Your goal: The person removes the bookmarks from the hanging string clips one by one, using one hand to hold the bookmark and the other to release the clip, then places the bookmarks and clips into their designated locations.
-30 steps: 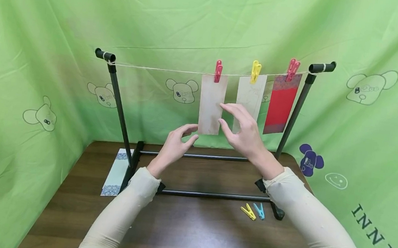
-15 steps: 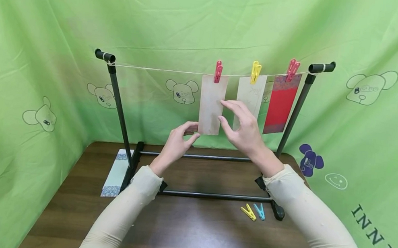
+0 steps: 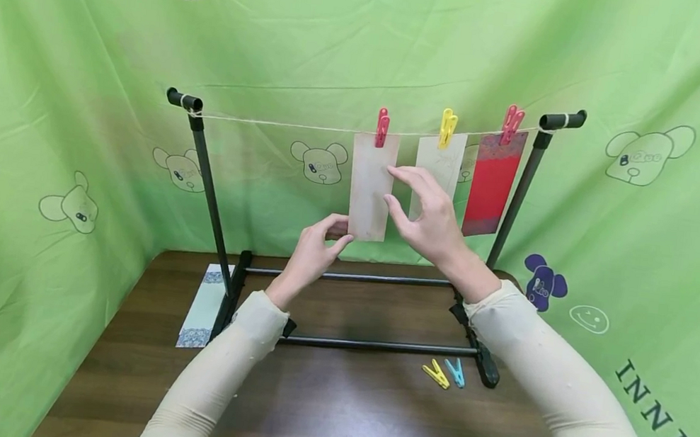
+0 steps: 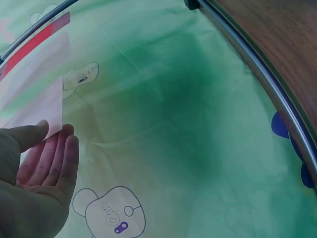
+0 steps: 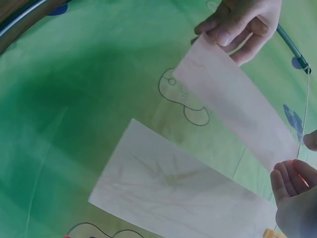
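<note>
String (image 3: 283,124): the landmark here, tied between the two posts of the black frame (image 3: 210,193).
Pale card (image 3: 368,195): hangs just below the string's middle, clipped to it by a red peg (image 3: 382,129).
Left hand (image 3: 311,248): well below the string, at the card's lower left corner; thumb in front and fingers behind, pinching that corner.
Right hand (image 3: 432,220): below the string, beside the card's right edge; fingers bent, thumb spread apart from them, gripping nothing. Whether the fingertips touch the edge, I cannot tell.
Hung neighbours: on the string to the right, a white card (image 3: 447,163) under a yellow peg (image 3: 448,129), then a red card (image 3: 493,184) under a second red peg (image 3: 512,126), nearest the string's right end.
Table (image 3: 338,395): below the string's left end lies a blue-ended card (image 3: 203,306); below its right part lie a loose yellow peg (image 3: 443,381) and a blue peg (image 3: 458,378).
Step in hand: probably straightening the pale card, its clipping to the string looking done.
Next move: would call for easing the pinch gently, so the card hangs square below the string without its peg slipping.
</note>
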A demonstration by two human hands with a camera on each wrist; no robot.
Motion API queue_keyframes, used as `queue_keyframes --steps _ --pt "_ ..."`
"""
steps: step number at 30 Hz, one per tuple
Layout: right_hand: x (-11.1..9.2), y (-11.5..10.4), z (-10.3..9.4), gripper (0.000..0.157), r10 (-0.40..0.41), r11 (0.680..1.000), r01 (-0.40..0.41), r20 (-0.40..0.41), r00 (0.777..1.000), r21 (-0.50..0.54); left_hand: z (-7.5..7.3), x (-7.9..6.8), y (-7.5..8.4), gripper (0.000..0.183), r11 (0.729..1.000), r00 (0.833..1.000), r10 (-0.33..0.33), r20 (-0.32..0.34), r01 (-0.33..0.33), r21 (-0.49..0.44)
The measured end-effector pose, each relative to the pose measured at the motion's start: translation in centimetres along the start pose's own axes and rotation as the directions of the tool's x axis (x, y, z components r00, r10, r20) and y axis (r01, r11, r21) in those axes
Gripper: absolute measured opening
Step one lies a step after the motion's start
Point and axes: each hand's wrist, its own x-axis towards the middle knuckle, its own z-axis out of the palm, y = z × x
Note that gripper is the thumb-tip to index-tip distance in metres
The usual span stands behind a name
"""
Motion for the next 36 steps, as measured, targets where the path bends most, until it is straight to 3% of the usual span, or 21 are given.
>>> queue_keyframes --steps 16,36 --pt "2.9 -0.8 -1.1 0.046 -0.027 1.0 0.027 0.015 1.0 -0.01 0.2 -0.1 0.1 0.023 0.998 1.0 0.005 -0.02 -0.004 0.063" --pt "6.0 -0.7 -1.4 0.05 -0.072 0.997 0.072 -0.112 0.991 -0.006 0.3 -0.5 0.1 0.018 0.999 0.999 0.011 -0.045 -0.009 0.048"
